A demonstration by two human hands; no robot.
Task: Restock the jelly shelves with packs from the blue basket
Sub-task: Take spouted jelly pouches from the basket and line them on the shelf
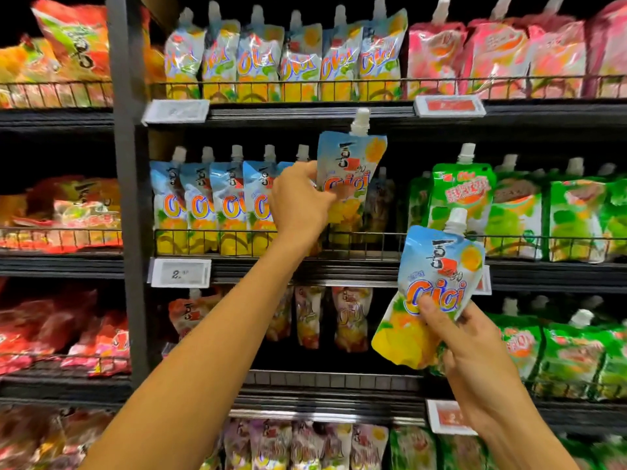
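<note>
The fingers (305,173) of the left hand (300,201) gripped a blue-and-yellow jelly pack (351,164) with a white spout, upright above the middle shelf (356,269), while the right hand (475,361) pinched a second pack (434,283), tilted, lower down.

— Two arms?
— Yes, a left arm (203,351) and a right arm (532,439), long and slim, bare all the way down to the bottom edge.
— And hands?
— Just a left hand (298,201) and a right hand (475,354), bare too.
</note>
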